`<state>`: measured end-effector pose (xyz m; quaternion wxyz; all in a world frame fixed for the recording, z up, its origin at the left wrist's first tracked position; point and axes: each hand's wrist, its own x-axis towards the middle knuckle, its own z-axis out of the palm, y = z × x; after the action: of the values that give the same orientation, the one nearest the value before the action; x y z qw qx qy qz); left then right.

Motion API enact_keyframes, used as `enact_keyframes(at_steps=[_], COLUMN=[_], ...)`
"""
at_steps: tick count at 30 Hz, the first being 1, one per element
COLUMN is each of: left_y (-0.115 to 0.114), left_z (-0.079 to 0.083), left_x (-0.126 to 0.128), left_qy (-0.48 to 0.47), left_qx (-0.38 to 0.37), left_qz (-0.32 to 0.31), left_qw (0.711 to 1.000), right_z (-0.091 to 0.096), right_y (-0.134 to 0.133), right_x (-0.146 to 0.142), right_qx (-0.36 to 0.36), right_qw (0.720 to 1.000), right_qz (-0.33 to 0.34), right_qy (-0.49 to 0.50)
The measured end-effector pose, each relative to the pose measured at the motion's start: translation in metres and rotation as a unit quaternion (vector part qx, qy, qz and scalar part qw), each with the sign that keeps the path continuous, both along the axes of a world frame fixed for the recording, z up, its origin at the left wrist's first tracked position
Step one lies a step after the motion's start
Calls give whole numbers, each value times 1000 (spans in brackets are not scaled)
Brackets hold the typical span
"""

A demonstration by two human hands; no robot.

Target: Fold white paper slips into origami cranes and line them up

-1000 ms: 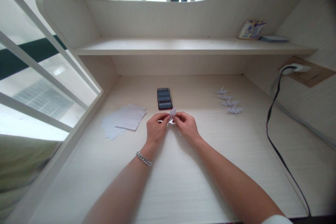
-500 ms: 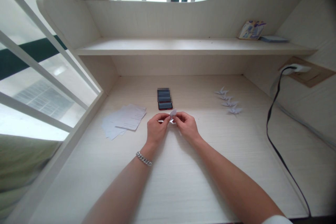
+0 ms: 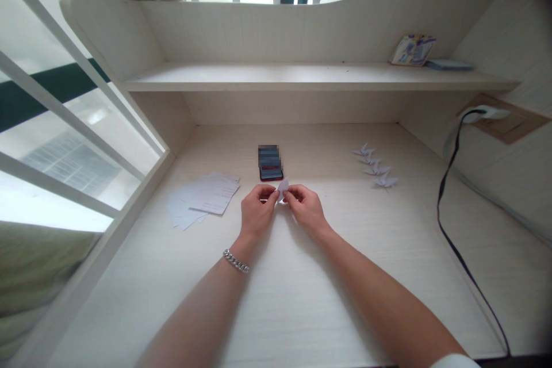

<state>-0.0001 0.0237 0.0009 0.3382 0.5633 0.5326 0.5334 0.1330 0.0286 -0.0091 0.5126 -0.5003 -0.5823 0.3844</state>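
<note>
Between my two hands is a small folded piece of white paper, pinched at both sides above the desk. My left hand grips its left edge with thumb and forefinger closed. On the opposite edge, the fingertips of my right hand are closed too. Fingers cover part of the paper, so its full shape is hidden. Just beyond the hands lies a phone, its screen facing up. Several folded paper cranes stand in a row to the right. A loose stack of paper sheets lies to the left.
A shelf spans the back above the desk, with a small colourful box at its right. A black cable runs from the wall socket down the right side. White rails border the left.
The folded paper has turned slightly between my fingertips and shows more of its face. Both hands stay nearly in the same place.
</note>
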Motion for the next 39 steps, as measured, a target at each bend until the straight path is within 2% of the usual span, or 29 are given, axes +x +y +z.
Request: enact_keyframes(at_steps=[18,27,39], left_y=[-1,-3,-4], left_z=[-1,4,3], left_x=[0,1,1], left_qy=[38,133,45], left_qx=[11,31,25], left_qz=[-18,-5,-14], left_qw=[999,991,999], right_z=[5,4,5], right_y=[-3,-4,-5], right_x=[-2,-4,-4], right_qx=[9,23,33], right_qw=[1000,999,998], right_qz=[-9,-32,-50], right_qy=[-4,-9,4])
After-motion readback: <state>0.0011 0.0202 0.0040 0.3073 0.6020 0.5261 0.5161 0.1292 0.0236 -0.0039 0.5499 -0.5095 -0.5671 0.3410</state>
